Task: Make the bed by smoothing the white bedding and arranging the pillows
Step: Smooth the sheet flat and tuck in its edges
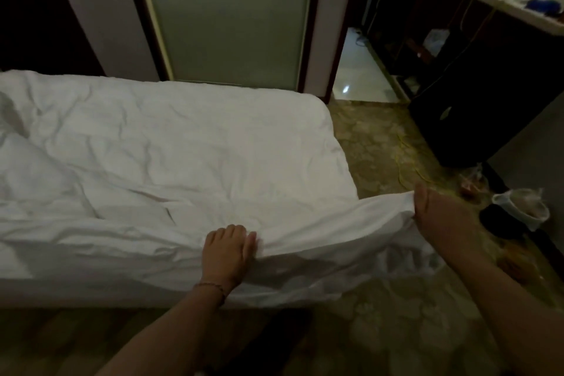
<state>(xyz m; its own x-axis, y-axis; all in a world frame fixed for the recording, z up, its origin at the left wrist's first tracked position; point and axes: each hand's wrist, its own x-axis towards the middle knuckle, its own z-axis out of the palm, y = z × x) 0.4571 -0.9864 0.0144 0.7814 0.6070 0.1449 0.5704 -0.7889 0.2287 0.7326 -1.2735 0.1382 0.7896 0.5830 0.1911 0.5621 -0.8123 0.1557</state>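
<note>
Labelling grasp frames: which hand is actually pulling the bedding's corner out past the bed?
The right hand: it pinches the white bedding corner out over the floor. The left hand grips the near edge.

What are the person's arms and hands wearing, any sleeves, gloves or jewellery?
Both forearms are bare, with no sleeves in view and no gloves on either hand. The left hand has a thin beaded bracelet around its wrist, reddish-brown in the dim light. The right hand and its wrist show no bracelet, watch or ring that can be made out.
</note>
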